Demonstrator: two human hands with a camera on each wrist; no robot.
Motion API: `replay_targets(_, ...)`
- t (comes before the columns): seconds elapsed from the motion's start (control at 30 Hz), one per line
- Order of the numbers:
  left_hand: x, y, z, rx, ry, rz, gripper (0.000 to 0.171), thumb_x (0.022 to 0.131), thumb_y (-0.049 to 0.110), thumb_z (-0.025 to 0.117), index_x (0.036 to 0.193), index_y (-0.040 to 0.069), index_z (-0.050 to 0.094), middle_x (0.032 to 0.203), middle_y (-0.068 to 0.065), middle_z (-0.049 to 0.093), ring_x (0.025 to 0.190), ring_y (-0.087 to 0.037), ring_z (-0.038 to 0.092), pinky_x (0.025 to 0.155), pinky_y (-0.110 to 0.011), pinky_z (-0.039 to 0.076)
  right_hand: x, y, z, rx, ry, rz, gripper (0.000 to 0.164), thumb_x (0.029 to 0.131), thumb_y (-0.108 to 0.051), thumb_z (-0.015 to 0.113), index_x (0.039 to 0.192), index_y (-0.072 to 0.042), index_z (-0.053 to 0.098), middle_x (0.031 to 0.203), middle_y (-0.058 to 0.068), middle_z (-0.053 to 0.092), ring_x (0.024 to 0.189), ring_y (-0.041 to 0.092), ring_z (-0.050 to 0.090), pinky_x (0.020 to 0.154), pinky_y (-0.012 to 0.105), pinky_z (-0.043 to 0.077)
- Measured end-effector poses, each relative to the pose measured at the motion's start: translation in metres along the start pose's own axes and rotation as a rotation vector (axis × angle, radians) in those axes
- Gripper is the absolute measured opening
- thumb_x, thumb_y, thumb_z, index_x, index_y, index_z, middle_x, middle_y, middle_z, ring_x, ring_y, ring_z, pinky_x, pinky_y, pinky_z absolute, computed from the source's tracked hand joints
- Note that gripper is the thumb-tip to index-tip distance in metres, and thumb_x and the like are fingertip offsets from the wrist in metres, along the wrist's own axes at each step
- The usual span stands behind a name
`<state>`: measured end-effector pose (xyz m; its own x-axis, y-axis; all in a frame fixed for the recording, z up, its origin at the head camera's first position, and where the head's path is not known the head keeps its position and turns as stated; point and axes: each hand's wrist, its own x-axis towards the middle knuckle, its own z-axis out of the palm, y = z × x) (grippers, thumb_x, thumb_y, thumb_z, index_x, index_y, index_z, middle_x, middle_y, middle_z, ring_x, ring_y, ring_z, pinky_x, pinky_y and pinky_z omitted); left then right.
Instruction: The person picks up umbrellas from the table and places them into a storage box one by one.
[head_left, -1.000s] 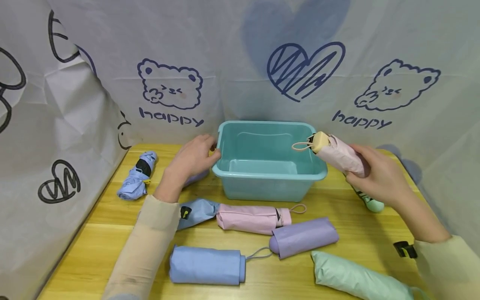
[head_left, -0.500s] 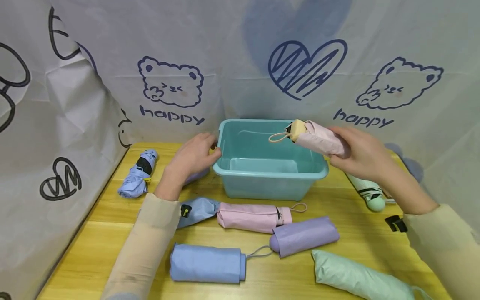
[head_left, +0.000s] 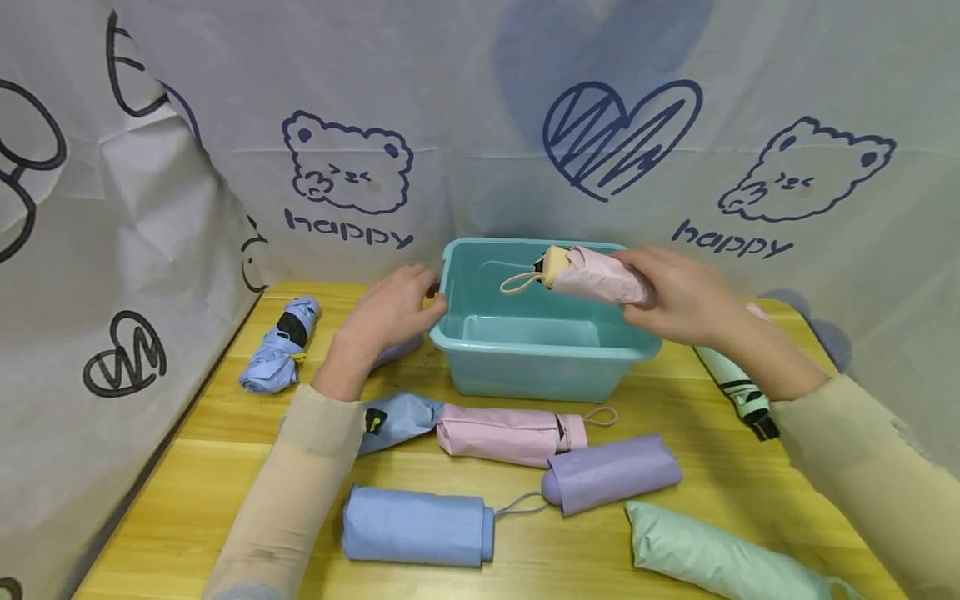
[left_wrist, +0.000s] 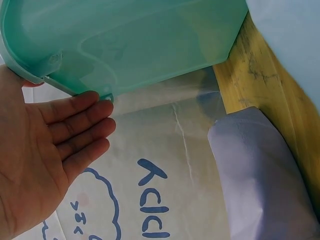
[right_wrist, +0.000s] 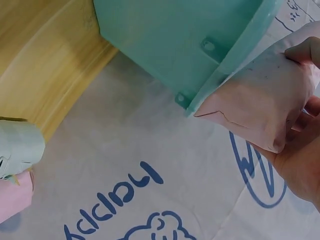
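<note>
My right hand (head_left: pixel 678 296) grips a folded pale pink umbrella (head_left: pixel 603 277) by its cloth end. Its yellow handle and wrist loop point left, over the inside of a teal plastic bin (head_left: pixel 536 350). In the right wrist view, the pink umbrella (right_wrist: pixel 255 97) overlaps the bin's rim, thumb on one side and fingers on the other. My left hand (head_left: pixel 390 312) rests at the bin's left rim. The left wrist view shows this hand (left_wrist: pixel 55 135) with fingers nearly straight, fingertips right at the rim. No items show inside the bin.
Folded umbrellas lie about on the wooden table (head_left: pixel 247 483): crumpled blue (head_left: pixel 281 346), pink (head_left: pixel 510 433), purple (head_left: pixel 615 473), blue (head_left: pixel 416 525) and green (head_left: pixel 720 550). A green-and-black one (head_left: pixel 731 379) lies under the right forearm. Another purple one (left_wrist: pixel 260 170) is beside the left hand. A printed cloth (head_left: pixel 480 125) hangs behind.
My right hand has carried the pale pink umbrella leftward from the bin's right edge to above its middle. My left hand has stayed at the left rim.
</note>
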<state>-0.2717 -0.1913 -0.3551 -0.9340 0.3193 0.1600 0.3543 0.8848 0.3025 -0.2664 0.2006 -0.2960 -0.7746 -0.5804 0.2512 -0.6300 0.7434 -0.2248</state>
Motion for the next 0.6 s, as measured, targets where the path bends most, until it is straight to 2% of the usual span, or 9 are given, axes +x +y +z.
replay_targets(0.33,0.001,0.000,0.001,0.002,0.009,0.010,0.031,0.098,0.035,0.051,0.113,0.012,0.066,0.109,-0.002,0.063,0.103,-0.024,0.056,0.091,-0.045,0.050,0.016,0.002,0.003,-0.052,-0.073,-0.014,0.062,0.081,-0.016,0.074,0.140,-0.004,0.059,0.115,0.012,0.067,0.092,0.028,0.059,0.077,0.050,0.052)
replay_targets(0.6,0.001,0.001,0.001,0.005,0.007,0.004,0.031,0.098,0.036,0.052,0.113,0.013,0.066,0.108,-0.002,0.064,0.101,-0.024,0.056,0.089,-0.044,0.050,0.031,-0.003,0.001,-0.070,-0.127,-0.058,0.059,0.083,-0.016,0.073,0.139,-0.002,0.060,0.123,0.015,0.067,0.094,0.029,0.061,0.077,0.049,0.052)
